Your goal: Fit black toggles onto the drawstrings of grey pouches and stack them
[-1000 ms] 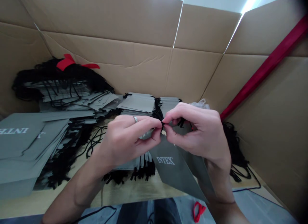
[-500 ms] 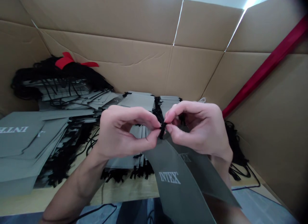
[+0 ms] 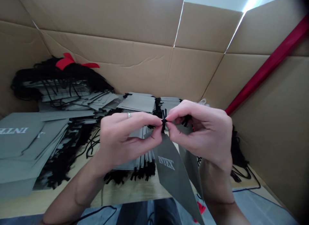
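Note:
Between my two hands is a short black cord (image 3: 164, 121), knotted at the corner of a grey sheet printed INTEX (image 3: 169, 163). My left hand (image 3: 132, 134) pinches the knot from the left with thumb and index finger; a ring shows on one finger. From the right, my right hand (image 3: 200, 131) pinches the same cord between thumb and fingertip. The grey sheet hangs below the knot, with a second grey panel (image 3: 190, 163) behind it. Black cord ends stick up above the knot and dangle under it.
Stacks of grey sheets (image 3: 14, 144) with black cord ends lie at left. Behind them sits a black cord bundle (image 3: 48, 70) with a red strip (image 3: 65, 61). More black cord (image 3: 238, 151) lies right. Cardboard walls (image 3: 135, 60) surround the wooden table (image 3: 125, 194). A red band (image 3: 265, 68) slants at right.
Both hands still pinch the cord. The left fingers have straightened, showing the ring. The hanging sheet has swung, and cord ends now stand up above the knot.

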`<state>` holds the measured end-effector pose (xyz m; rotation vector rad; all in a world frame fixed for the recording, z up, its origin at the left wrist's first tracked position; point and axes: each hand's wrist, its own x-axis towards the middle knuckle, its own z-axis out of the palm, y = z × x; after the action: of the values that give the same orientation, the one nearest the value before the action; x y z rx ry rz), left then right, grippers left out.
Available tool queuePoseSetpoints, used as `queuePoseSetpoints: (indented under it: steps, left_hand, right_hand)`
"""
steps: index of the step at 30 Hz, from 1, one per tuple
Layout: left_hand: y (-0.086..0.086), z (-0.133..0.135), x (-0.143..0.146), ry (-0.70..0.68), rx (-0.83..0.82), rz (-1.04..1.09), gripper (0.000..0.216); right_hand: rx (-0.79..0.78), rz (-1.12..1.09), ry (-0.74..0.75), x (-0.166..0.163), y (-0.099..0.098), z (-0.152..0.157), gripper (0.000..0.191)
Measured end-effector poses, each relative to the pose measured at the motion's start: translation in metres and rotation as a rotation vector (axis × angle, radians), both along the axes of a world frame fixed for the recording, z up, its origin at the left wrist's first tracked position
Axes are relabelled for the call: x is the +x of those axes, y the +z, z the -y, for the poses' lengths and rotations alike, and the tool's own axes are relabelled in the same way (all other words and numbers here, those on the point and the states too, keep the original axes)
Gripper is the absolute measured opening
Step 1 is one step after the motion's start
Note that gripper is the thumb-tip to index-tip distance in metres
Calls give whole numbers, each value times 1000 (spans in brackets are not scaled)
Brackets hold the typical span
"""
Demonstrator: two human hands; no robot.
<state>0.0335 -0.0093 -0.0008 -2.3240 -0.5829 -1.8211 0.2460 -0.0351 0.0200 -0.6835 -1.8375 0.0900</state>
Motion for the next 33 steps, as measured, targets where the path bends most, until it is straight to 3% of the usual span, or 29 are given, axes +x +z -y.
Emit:
queuePoseSetpoints:
  steps: [6,9,11,16,18,21,24,27,33]
  left_hand:
    - [2,-13,2,-403,-232,153,22]
    - [0,-19,1,-489,-266,153,21]
    - [-2,-17,1,-410,-223,142,20]
    - [-3,-1,-1,84,84,-15,25]
    - [-3,4,0,163,160,-52,26]
    - [-4,6,2,191,102,-26,23]
    - [-3,4,3,89,-51,85,14]
    - [0,0,4,-106,-169,165,12]
    - [4,-8,2,-364,-235,184,14]
  right_hand:
    - [-57,-146,134,-5,-3,-4,30]
    - [-51,-179,152,-5,-5,-6,27]
    - [-49,-181,111,-5,-5,-6,26]
    - [14,-66,2,-4,-3,-4,26]
    - [56,-30,-17,-4,-3,-5,27]
    - [121,-40,6,-6,-4,-7,29]
    - [152,-83,60,-8,-5,-11,28]
    - [149,-126,89,-10,-5,-13,26]
    - [137,-196,163,-12,-6,-16,24]
